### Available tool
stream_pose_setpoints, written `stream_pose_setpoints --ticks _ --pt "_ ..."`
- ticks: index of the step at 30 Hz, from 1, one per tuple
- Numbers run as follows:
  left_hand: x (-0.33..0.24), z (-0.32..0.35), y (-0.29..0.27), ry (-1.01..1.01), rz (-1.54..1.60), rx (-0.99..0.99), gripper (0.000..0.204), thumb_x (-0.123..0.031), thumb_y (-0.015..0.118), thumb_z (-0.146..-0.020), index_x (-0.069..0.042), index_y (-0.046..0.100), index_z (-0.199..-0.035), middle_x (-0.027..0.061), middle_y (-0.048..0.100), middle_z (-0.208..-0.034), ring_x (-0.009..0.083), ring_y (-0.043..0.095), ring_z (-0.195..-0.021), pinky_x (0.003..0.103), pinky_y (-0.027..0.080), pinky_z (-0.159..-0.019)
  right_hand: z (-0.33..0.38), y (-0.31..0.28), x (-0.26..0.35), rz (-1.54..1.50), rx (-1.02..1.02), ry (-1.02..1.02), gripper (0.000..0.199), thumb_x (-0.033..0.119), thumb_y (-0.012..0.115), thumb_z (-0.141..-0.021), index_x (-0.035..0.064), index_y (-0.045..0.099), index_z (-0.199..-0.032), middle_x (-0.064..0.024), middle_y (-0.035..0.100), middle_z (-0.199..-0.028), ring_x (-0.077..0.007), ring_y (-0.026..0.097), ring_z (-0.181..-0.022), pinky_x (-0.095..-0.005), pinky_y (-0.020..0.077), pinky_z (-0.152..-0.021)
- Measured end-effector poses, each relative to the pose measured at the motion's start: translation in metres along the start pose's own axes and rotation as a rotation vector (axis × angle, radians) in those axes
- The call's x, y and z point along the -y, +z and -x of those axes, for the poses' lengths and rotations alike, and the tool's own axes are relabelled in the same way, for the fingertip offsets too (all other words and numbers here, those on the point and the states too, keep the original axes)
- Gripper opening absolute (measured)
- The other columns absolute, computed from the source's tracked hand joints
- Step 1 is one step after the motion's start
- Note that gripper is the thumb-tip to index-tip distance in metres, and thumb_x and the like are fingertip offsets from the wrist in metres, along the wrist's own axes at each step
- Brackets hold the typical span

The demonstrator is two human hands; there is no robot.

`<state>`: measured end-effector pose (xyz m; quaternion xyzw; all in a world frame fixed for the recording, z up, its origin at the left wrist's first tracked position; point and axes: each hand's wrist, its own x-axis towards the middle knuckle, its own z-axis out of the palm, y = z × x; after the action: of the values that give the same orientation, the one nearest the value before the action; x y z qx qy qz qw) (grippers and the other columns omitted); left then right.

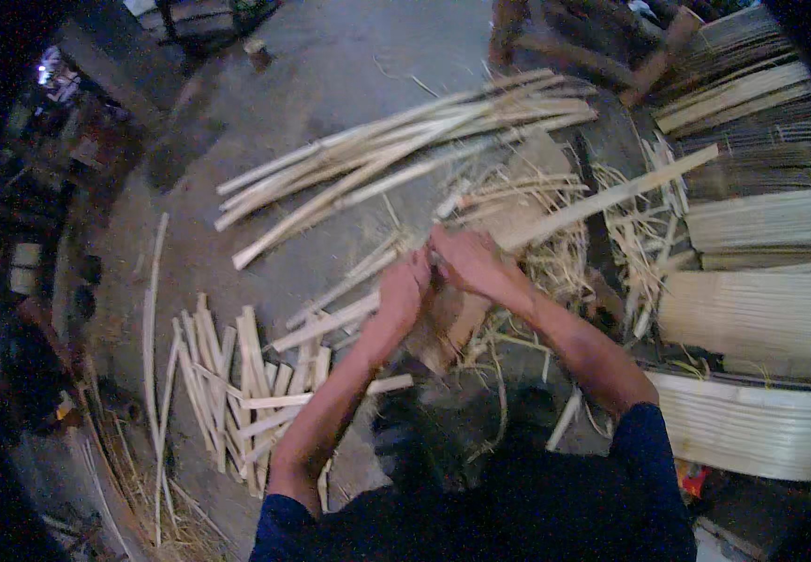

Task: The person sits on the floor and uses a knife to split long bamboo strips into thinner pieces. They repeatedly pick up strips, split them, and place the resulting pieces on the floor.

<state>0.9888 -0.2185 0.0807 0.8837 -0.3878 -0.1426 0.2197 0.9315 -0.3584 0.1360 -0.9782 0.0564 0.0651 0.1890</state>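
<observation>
My left hand [404,286] and my right hand [473,262] are close together in the middle of the view, both with curled fingers. A long, pale bamboo strip [626,194] slants from the lower left to the upper right and passes through both hands. Its lower end [326,321] comes out past my left hand. Blur and the hands themselves hide the fingertips, and I cannot make out whether a small tool is between them. Beneath my hands is a brown block-like support [466,328], with curly shavings [560,253] heaped beside it.
Beyond my hands lies a loose bundle of long pale strips [368,155]. Shorter cut pieces [256,365] are piled at the lower left. Stacked pale slats [752,314] fill the right side. A wooden frame [644,80] stands at the far right, and thin strips [154,318] lie at left.
</observation>
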Motion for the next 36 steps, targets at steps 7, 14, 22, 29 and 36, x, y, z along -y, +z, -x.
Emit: stream_pose_setpoints --ticks 7,14,22,29,36 --pt "0.011 -0.008 0.010 -0.120 0.256 0.230 0.033 -0.030 0.043 -0.092 -0.003 0.053 -0.107 0.0228 0.063 -0.085 0.0345 0.062 -0.083 0.045 0.046 -0.071 0.008 -0.007 0.002 -0.082 -0.036 0.119 0.035 0.014 0.061 -0.076 0.0020 0.047 -0.106 -0.0206 0.063 -0.086 -0.0396 0.061 -0.085 -0.0528 0.0454 -0.072" --pt "0.009 -0.023 -0.004 0.130 0.045 0.060 0.028 -0.025 0.056 -0.087 -0.004 0.056 -0.106 0.0241 0.061 -0.078 0.0417 0.059 -0.072 0.048 0.044 -0.061 0.098 0.000 -0.021 -0.135 -0.674 -0.199 0.027 0.013 0.062 -0.078 0.0033 0.059 -0.103 -0.0160 0.061 -0.104 -0.0322 0.055 -0.101 -0.0437 0.0452 -0.087" --pt "-0.027 -0.055 -0.114 0.202 -0.014 0.197 0.041 -0.038 0.052 -0.092 0.002 0.054 -0.092 0.0266 0.055 -0.079 0.0356 0.053 -0.073 0.045 0.044 -0.068 0.313 0.038 -0.149 -0.077 -0.540 0.487 0.043 0.010 0.059 -0.079 -0.0005 0.050 -0.120 -0.0225 0.050 -0.116 -0.0417 0.046 -0.108 -0.0459 0.0364 -0.096" --pt "-0.056 -0.065 -0.036 0.253 -0.045 0.245 0.040 -0.038 0.054 -0.090 0.000 0.048 -0.101 0.0269 0.054 -0.081 0.0438 0.053 -0.075 0.050 0.041 -0.065 0.310 0.052 -0.156 0.009 -0.202 0.449 0.058 0.010 0.065 -0.070 0.0002 0.044 -0.123 -0.0197 0.048 -0.116 -0.0400 0.044 -0.109 -0.0495 0.0363 -0.094" --pt "-0.043 -0.077 0.046 0.377 0.121 0.049 0.037 -0.037 0.054 -0.090 -0.001 0.049 -0.093 0.0251 0.052 -0.074 0.0409 0.050 -0.067 0.046 0.041 -0.059 0.315 0.086 -0.181 -0.109 -0.665 0.380 0.047 0.019 0.063 -0.083 -0.0035 0.044 -0.119 -0.0169 0.054 -0.096 -0.0299 0.053 -0.087 -0.0420 0.0433 -0.077"
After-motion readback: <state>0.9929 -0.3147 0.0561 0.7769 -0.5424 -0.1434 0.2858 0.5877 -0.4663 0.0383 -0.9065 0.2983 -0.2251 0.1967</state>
